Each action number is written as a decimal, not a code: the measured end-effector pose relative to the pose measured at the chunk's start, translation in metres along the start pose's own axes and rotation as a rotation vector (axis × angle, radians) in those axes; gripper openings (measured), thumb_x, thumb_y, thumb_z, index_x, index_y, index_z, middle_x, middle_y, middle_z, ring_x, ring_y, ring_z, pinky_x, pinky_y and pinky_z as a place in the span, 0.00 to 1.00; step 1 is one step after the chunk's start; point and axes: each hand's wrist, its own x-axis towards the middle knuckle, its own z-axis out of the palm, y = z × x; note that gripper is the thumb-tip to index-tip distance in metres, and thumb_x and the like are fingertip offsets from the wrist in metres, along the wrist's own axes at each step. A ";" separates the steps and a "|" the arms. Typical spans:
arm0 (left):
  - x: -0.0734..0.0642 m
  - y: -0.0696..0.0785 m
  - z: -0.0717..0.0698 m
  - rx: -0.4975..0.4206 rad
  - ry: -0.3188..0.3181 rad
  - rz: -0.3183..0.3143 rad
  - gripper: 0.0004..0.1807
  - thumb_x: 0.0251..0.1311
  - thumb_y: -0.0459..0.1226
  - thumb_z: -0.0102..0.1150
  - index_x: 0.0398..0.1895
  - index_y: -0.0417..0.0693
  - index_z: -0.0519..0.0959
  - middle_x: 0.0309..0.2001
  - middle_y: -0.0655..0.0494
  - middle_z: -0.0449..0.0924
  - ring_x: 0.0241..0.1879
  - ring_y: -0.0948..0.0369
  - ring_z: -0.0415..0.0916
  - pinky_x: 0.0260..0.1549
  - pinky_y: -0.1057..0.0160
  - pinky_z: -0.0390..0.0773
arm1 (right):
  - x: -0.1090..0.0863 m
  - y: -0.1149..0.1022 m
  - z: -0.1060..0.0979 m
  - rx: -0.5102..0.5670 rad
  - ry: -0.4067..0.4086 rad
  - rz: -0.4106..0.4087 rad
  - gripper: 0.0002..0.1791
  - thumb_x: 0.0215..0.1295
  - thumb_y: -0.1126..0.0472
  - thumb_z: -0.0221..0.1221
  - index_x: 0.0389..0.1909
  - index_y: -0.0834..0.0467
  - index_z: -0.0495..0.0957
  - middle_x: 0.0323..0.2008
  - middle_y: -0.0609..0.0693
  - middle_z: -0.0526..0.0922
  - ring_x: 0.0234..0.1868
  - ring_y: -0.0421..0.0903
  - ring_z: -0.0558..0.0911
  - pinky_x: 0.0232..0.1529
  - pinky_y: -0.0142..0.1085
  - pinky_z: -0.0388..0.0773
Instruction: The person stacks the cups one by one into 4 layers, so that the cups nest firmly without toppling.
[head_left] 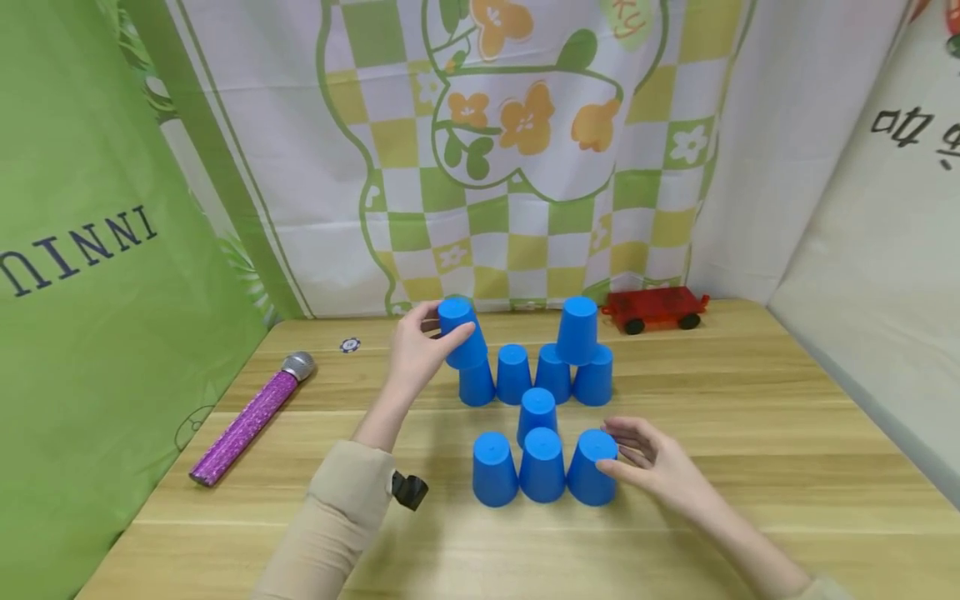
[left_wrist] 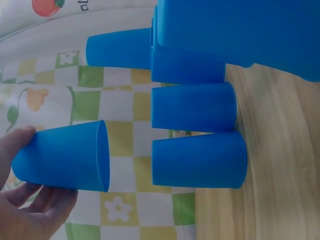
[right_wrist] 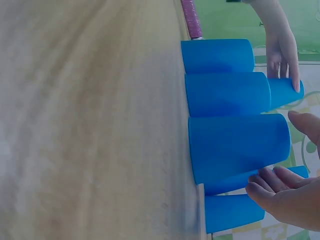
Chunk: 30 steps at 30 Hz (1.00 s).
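Blue cups (head_left: 542, 467) stand upside down between the table (head_left: 750, 467)'s front and back edges; left hand (head_left: 415, 346) grips one cup (left_wrist: 60, 157) above the back row; right hand (head_left: 667, 475), fingers wide, flanks the front-right cup (head_left: 588, 475).

Tapered blue plastic cups (head_left: 543, 465), all inverted: three abreast at lower centre, one rear cup (head_left: 537, 406) behind them, a row of four (head_left: 513, 375) at centre — an upper cup (head_left: 577, 329) bridging its right pair, a raised cup (left_wrist: 65, 157) above its left end.

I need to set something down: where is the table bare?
Bare table lies right of the blue cups, between the red cart and right hand, and between the purple microphone and left sleeve. Crowded: the middle, among the cups.
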 end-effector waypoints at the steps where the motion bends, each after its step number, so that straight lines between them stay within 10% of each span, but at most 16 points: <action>1: 0.003 -0.001 0.003 0.001 -0.001 0.002 0.30 0.52 0.46 0.68 0.57 0.43 0.73 0.52 0.45 0.77 0.53 0.49 0.76 0.51 0.53 0.79 | 0.000 0.001 0.001 0.003 -0.006 0.004 0.30 0.59 0.61 0.63 0.59 0.71 0.65 0.57 0.67 0.73 0.58 0.61 0.74 0.57 0.43 0.75; 30: 0.025 -0.021 0.048 0.058 -0.001 0.013 0.28 0.52 0.44 0.68 0.54 0.40 0.74 0.51 0.42 0.77 0.51 0.48 0.76 0.49 0.53 0.80 | -0.001 0.004 0.007 -0.025 -0.014 -0.004 0.28 0.58 0.61 0.64 0.55 0.70 0.68 0.52 0.66 0.77 0.54 0.59 0.78 0.54 0.42 0.78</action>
